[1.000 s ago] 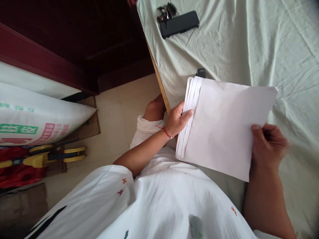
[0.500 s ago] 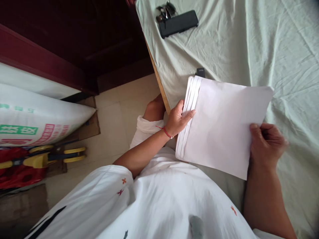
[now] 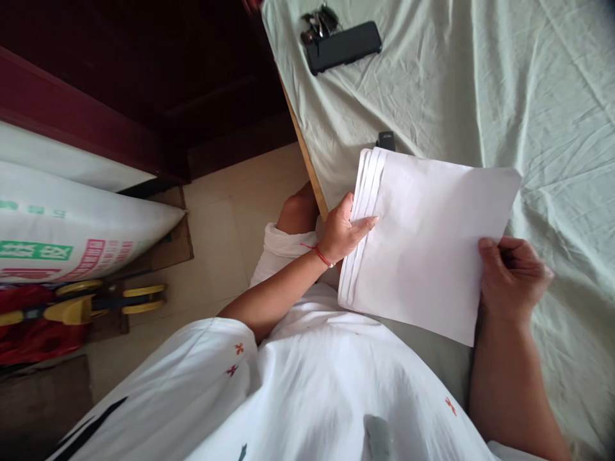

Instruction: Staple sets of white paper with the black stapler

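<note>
The paper stack [image 3: 423,243] lies over the near left part of the sheet [image 3: 528,96], held at both sides. The left hand [image 3: 343,230] grips its left edge, thumb on top and pointing right, a little further onto the page than a second ago. The right hand [image 3: 512,278] pinches the right edge with fingers curled shut; it has slid slightly left, and the stack's right corner with it. The phone [image 3: 343,46] lies unmoved far off.
</note>
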A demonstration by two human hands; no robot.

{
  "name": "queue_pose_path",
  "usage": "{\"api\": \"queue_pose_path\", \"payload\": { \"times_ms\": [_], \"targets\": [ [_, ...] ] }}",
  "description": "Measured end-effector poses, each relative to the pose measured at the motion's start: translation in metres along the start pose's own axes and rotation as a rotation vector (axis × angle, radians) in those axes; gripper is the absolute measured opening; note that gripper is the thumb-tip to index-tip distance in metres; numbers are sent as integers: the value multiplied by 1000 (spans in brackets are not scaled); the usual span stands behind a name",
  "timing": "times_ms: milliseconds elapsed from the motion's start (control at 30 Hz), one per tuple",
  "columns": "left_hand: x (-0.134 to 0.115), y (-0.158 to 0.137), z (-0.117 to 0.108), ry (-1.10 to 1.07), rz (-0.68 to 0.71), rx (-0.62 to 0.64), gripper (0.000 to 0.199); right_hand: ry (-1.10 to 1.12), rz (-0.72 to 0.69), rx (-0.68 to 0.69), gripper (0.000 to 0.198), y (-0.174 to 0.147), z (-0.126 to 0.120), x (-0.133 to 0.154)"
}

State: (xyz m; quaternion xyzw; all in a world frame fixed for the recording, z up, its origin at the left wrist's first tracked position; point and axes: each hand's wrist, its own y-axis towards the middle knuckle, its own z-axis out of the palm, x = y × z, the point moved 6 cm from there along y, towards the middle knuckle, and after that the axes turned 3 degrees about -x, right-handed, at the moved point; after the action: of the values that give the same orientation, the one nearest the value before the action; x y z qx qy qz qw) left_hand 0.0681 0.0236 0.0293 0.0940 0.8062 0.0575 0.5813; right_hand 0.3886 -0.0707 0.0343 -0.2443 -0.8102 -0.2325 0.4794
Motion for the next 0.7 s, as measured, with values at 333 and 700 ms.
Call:
{"api": "queue_pose_path", "payload": {
  "times_ms": [333, 700],
  "targets": [
    [0, 0, 0, -15, -16, 19, 34, 5, 13, 0, 29, -1, -1, 4],
    [-2, 0, 1, 13, -6, 1, 33, 309, 35, -200, 11, -3, -18, 50]
  ]
}}
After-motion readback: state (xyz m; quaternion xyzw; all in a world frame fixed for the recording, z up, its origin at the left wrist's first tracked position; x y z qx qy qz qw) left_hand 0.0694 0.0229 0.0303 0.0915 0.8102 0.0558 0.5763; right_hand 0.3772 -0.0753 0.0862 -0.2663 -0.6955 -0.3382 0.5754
